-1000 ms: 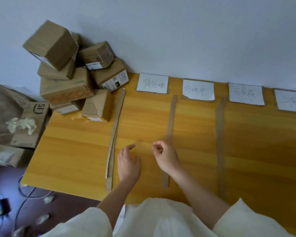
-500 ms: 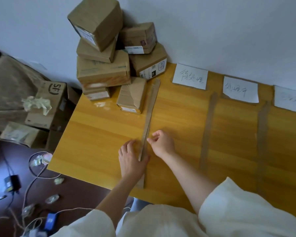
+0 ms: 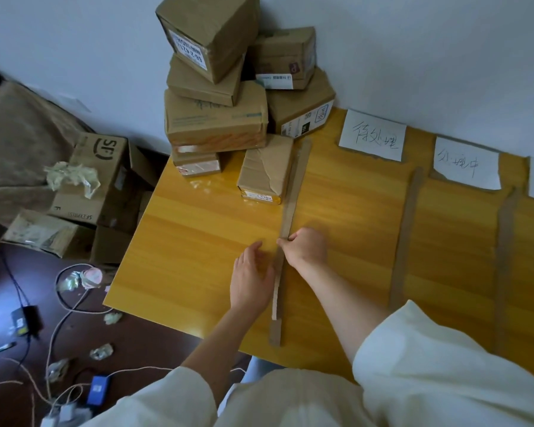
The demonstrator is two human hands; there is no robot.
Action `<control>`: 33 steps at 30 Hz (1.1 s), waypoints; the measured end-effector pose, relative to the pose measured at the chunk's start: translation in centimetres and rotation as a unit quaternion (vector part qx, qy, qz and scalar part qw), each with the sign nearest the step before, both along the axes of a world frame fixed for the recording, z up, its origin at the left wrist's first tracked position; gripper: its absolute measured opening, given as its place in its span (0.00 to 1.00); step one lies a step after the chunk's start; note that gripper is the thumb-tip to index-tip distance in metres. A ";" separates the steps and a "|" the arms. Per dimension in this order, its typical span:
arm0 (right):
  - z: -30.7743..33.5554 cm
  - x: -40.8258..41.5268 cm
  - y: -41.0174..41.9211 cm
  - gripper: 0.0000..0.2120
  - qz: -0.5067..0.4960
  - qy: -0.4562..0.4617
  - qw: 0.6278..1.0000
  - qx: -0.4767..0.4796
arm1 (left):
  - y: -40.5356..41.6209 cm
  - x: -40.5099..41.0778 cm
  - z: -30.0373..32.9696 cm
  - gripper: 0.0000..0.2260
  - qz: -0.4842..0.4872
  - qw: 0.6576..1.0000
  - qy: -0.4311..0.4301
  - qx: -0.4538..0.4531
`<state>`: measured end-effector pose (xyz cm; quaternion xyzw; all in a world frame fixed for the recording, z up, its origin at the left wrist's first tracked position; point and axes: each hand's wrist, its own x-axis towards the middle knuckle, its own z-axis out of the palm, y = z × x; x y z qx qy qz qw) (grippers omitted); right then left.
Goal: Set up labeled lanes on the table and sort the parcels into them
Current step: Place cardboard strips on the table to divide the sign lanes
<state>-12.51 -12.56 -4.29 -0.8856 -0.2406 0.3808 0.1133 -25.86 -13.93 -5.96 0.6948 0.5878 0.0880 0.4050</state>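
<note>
A long cardboard strip (image 3: pixel 295 186) lies front to back on the yellow wooden table (image 3: pixel 198 229), the leftmost lane divider. My right hand (image 3: pixel 305 248) pinches this strip near its middle. My left hand (image 3: pixel 250 280) lies flat on the table beside the strip's lower part, touching its edge, fingers apart. Two more cardboard strips (image 3: pixel 406 235) (image 3: pixel 504 260) lie to the right. White handwritten paper labels (image 3: pixel 372 135) (image 3: pixel 466 163) sit along the wall at the lane heads. Several brown cardboard parcels (image 3: pixel 216 118) are stacked in the table's far left corner.
On the floor to the left are an SF cardboard box (image 3: pixel 96 177), another flat box (image 3: pixel 43 232), crumpled tape, cables and a charger (image 3: pixel 25 318). The table's left and near edges are close to my hands. A white wall stands behind.
My view has swung left. Both hands moved from the lane between the first strips to the leftmost strip; my right hand has taken hold of it and my left rests beside it.
</note>
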 end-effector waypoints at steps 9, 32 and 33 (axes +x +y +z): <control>-0.6 1.0 -1.3 0.10 -0.129 0.125 0.982 0.054 | 0.8 0.5 -0.4 0.20 -0.050 0.998 0.005 0.024; 4.3 6.4 -9.8 0.10 -0.209 0.114 0.949 0.205 | 0.8 3.9 -0.3 0.25 -0.291 0.939 0.132 0.127; 4.5 6.5 -10.1 0.11 -0.211 0.117 0.948 0.208 | 0.7 4.0 -0.3 0.25 -0.291 0.939 0.130 0.126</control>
